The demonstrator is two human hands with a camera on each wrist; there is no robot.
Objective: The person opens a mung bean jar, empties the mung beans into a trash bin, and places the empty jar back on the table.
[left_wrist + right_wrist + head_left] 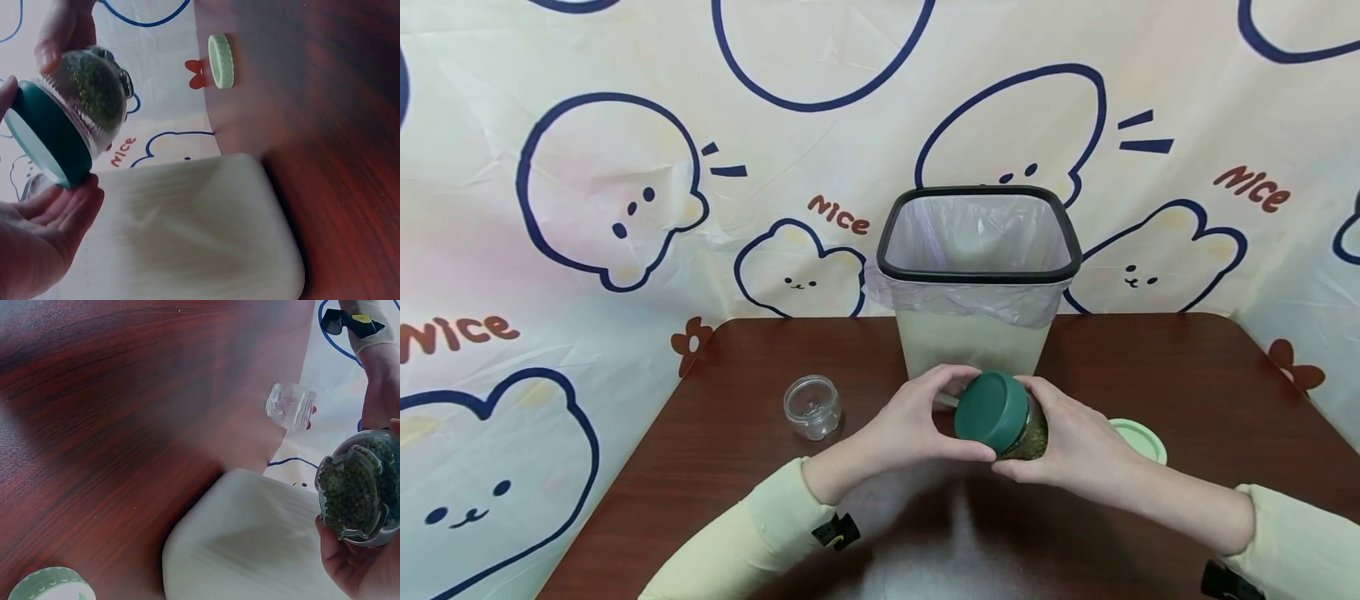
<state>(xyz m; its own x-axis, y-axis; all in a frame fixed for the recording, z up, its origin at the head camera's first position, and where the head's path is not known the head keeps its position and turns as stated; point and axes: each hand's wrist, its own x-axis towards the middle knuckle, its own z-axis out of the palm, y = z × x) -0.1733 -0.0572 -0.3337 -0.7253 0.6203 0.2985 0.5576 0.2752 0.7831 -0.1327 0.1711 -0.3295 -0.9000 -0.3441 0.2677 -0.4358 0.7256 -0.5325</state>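
A transparent jar (pixel 1034 435) holding green granules is tilted in both hands above the table, with its dark green lid (pixel 991 412) on. My left hand (pixel 916 422) grips the lid, thumb below and fingers over the top. Around the jar's body curls my right hand (pixel 1078 437). The left wrist view shows the lid (pixel 51 134) facing down and left, with the granules (pixel 94 90) behind the wall. In the right wrist view the jar's base (pixel 350 494) faces the camera. Part of the lid's rim is hidden by fingers.
Behind the hands stands a cream bin (pixel 973 337) with a black rim and a plastic liner. A small transparent jar (pixel 812 408) without a lid stands to the left. A light green lid (pixel 1141 440) lies at the right, partly behind the right hand. Printed cloth (pixel 820 158) hangs around the table.
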